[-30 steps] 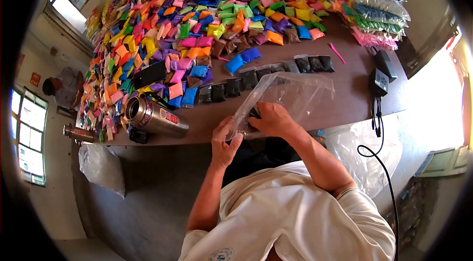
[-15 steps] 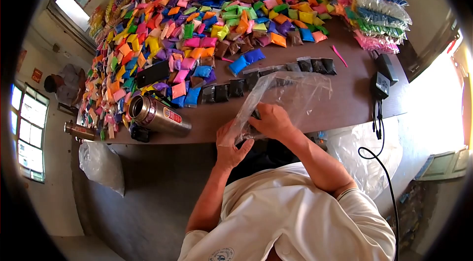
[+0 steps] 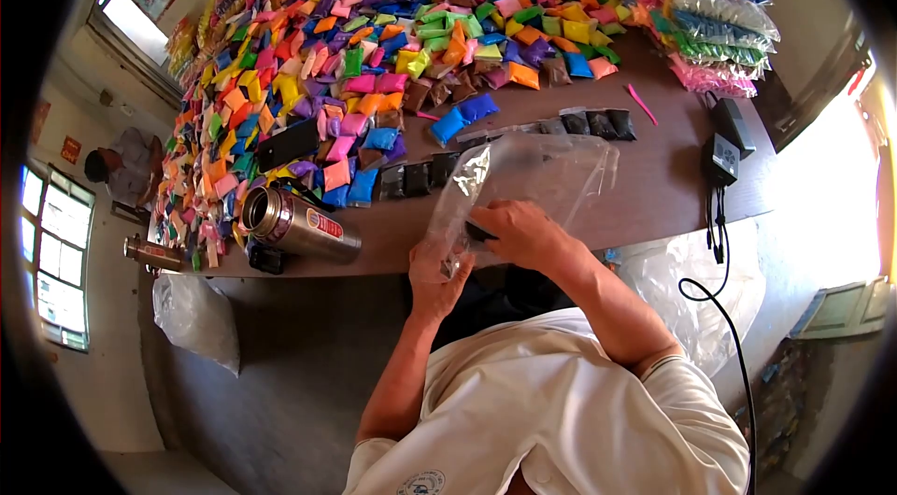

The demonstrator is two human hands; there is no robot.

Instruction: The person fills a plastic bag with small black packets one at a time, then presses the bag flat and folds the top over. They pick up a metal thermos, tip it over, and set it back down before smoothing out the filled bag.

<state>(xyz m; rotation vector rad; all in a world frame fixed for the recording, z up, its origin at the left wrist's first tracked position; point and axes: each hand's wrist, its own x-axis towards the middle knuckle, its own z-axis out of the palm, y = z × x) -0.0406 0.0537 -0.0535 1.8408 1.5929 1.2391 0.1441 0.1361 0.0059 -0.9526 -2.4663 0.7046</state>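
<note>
Left hand (image 3: 437, 273) pinches the clear bag (image 3: 542, 173) by its near edge; right hand (image 3: 519, 232), nearer the mouth, grips a black packet (image 3: 478, 233); the bag stretches toward 1 o'clock from both hands over the table (image 3: 654, 191)

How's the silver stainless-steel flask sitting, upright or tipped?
Tipped: the silver stainless-steel flask lies on its side on the brown table, open mouth facing left.

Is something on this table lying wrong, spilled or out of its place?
The steel flask lies on its side near the table edge, mouth open. Nothing looks spilled. Left hand grips the clear bag; right hand pinches a black packet.
</note>
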